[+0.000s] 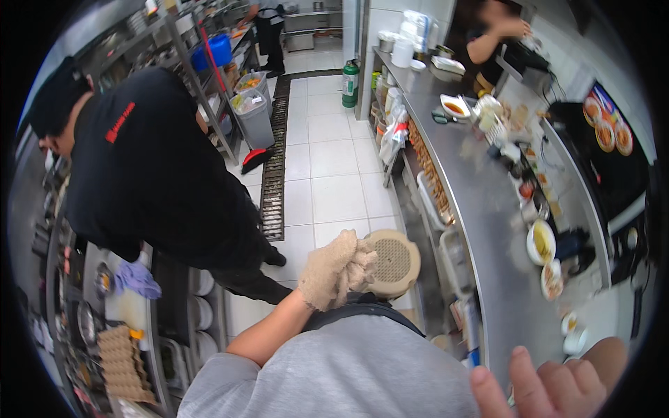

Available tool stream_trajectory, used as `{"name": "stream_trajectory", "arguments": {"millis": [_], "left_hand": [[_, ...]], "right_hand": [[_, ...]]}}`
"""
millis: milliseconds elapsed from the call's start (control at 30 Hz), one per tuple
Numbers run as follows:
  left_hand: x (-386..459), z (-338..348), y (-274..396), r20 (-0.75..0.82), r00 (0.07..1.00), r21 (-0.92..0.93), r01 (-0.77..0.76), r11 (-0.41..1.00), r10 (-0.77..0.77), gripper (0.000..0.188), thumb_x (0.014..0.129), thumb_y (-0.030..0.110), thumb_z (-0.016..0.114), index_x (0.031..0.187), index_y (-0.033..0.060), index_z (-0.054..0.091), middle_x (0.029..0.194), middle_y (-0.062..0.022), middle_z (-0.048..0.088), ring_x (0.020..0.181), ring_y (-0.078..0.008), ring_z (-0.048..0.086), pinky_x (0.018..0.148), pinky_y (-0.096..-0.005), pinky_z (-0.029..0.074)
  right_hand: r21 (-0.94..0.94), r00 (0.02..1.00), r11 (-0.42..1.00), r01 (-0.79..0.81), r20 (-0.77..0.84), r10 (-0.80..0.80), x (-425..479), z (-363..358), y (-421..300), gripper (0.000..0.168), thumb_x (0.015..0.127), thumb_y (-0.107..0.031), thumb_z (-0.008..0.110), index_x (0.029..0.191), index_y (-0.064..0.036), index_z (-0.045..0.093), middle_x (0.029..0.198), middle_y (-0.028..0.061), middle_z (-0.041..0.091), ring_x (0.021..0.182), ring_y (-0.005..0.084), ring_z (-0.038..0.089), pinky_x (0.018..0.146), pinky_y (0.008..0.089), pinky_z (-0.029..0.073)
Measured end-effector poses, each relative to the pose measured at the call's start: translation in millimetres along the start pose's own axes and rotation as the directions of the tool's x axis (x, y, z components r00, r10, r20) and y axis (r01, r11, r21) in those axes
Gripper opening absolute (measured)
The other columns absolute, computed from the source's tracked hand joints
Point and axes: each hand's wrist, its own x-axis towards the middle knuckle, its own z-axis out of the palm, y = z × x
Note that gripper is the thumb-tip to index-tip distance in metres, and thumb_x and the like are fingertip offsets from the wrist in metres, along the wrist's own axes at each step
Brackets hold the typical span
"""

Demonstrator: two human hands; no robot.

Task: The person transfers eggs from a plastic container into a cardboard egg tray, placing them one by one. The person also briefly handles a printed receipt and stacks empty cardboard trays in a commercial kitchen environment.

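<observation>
My left hand (337, 271) is in front of my waist, covered by a beige terry cloth (334, 261) bunched around it. The cloth hides the fingers, which look curled into its folds. Just beyond, a beige plastic stool (393, 258) with a perforated top stands on the floor. At the lower right my right hand (549, 384) is raised near the close end of the stainless steel counter (470, 172). Its thumb and index finger are apart, the other fingers partly bent, and nothing shows in its grasp. Small bowls, one a white bowl (543, 241) of yellow food, line the counter's far side.
A co-worker in black (151, 157) leans over the left worktop, close beside me. Others stand at the far end (269, 34) and behind the counter (491, 47). A drain grate (274, 172) runs along the tiled floor, near grey bins (254, 123). Egg trays (123, 363) sit lower left.
</observation>
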Motion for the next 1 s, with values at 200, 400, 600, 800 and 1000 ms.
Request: {"name": "stream_trajectory", "arguments": {"millis": [200, 400, 600, 800, 1000], "left_hand": [[69.0, 9.0, 13.9, -0.194, 0.965, -0.005, -0.180, 0.984, 0.176, 0.053, 0.092, 0.044, 0.052, 0.113, -0.0043, 0.052, 0.083, -0.0060, 0.058, 0.064, -0.0109, 0.053, 0.050, -0.0221, 0.043], [144.3, 41.3, 23.7, -0.235, 0.935, -0.147, -0.305, 0.941, 0.266, 0.035, 0.095, 0.042, 0.048, 0.087, 0.0081, 0.049, 0.070, -0.0008, 0.048, 0.062, -0.0117, 0.050, 0.046, -0.0189, 0.039], [168.0, 5.9, 58.0, -0.248, 0.955, -0.336, -0.240, 0.911, 0.160, 0.032, 0.096, 0.038, 0.047, 0.079, 0.0109, 0.042, 0.065, 0.0029, 0.038, 0.055, -0.0083, 0.038, 0.041, -0.0182, 0.034], [211.1, -37.2, 103.2, -0.424, 0.824, 0.077, -0.381, 0.921, 0.376, 0.041, 0.096, 0.041, 0.047, 0.105, 0.0016, 0.050, 0.074, -0.0025, 0.052, 0.053, -0.0105, 0.043, 0.040, -0.0164, 0.041], [277.0, -19.4, 152.1, -0.201, 0.931, -0.148, -0.335, 0.930, 0.304, 0.030, 0.097, 0.038, 0.045, 0.092, 0.0085, 0.048, 0.068, 0.0005, 0.045, 0.050, -0.0108, 0.040, 0.043, -0.0220, 0.042]], "right_hand": [[0.545, 0.910, 0.793, 0.272, 0.121, -0.396, 100.5, 97.1, 170.0, 0.067, 0.071, -0.039, 0.073, 0.127, -0.009, 0.051, 0.102, 0.0112, 0.064, 0.082, 0.0288, 0.062, 0.070, 0.0378, 0.049], [0.710, 0.946, 0.693, -0.122, 0.295, -0.136, 214.4, 248.6, 298.4, 0.064, 0.078, -0.041, 0.070, 0.129, -0.008, 0.051, 0.109, 0.0163, 0.063, 0.093, 0.0301, 0.062, 0.082, 0.0363, 0.049], [0.839, 0.967, 0.483, -0.250, 0.244, 0.076, 317.7, 378.8, 369.3, 0.056, 0.080, -0.036, 0.069, 0.124, -0.005, 0.055, 0.106, 0.0143, 0.064, 0.088, 0.0264, 0.064, 0.079, 0.0339, 0.051], [0.902, 0.917, 0.183, -0.391, 0.364, 0.165, 384.0, 415.5, 376.6, 0.052, 0.083, -0.031, 0.068, 0.125, -0.005, 0.054, 0.106, 0.0104, 0.064, 0.086, 0.0186, 0.063, 0.076, 0.0313, 0.051], [0.922, 0.913, 0.149, -0.357, 0.311, 0.264, 425.6, 426.5, 425.9, 0.049, 0.082, -0.029, 0.068, 0.123, -0.005, 0.056, 0.105, 0.0095, 0.065, 0.087, 0.0170, 0.062, 0.075, 0.0306, 0.051]]}}
